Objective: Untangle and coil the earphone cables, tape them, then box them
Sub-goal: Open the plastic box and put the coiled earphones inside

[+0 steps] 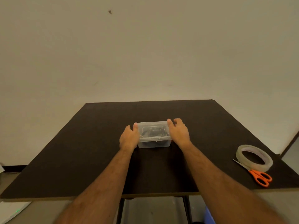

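Both hands, left hand [129,136] and right hand [178,132], clasp the short ends of the clear plastic box [153,135] mid-table [80,151], dark cables [151,132] inside under its lid; probably light, thin-walled, slippery, so grip the rim

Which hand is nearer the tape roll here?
Right. The right hand rests against the right end of the clear box, on the side toward the tape roll; the left hand is at the box's far, left end.

Left hand [129,137], right hand [178,132] flanking lidded box [153,135], dark table [80,151]
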The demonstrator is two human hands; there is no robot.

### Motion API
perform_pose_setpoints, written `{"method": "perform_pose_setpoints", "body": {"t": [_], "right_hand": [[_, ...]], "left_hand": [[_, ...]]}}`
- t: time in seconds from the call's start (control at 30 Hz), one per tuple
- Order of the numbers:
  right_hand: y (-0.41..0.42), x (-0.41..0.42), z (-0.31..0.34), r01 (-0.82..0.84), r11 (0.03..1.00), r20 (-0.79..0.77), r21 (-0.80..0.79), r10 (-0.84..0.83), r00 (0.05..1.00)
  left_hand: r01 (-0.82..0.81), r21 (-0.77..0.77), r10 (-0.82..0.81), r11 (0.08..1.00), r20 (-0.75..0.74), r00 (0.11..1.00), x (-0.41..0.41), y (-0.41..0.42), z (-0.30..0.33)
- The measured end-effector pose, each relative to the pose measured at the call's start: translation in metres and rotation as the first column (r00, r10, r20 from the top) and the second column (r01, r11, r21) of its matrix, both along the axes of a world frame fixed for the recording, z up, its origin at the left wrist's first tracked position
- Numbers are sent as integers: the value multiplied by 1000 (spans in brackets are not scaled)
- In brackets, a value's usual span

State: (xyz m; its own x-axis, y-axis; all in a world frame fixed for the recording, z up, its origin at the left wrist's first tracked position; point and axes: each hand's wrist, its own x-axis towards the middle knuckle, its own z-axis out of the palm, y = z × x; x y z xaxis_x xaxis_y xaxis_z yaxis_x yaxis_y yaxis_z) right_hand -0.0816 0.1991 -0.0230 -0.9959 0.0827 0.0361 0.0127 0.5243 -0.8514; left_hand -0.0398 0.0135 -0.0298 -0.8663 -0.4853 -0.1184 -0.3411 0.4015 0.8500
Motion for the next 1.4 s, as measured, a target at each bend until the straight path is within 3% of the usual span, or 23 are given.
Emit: {"method": "perform_pose_setpoints", "body": {"t": [0.17, 0.33, 0.6, 0.83, 1.03, 1.4], "right_hand": [[8, 5, 2, 22, 990, 244, -137, 12, 970], [20, 11, 6, 17, 932, 230, -362, 72, 970], [82, -4, 40, 8, 915, 23, -404, 1, 1000], [172, -13, 57, 122, 912, -40, -392, -150, 988], [248, -12, 50, 230, 912, -50, -339, -261, 964], [321, -20, 11, 358, 878, 34, -318, -366, 930]], "left_hand": [[-44, 280, 38, 959, 28, 999, 2, -5, 1], [-52, 464, 66, 884, -15, 998, 5, 7, 10], [135, 473, -42, 871, -203, 978, -9, 63, 42], [289, 473, -166, 833, -285, 944, -31, 151, 60], [375, 456, -278, 807, -268, 923, -44, 228, 50], [377, 438, -337, 816, -169, 926, -67, 303, 21]]}}
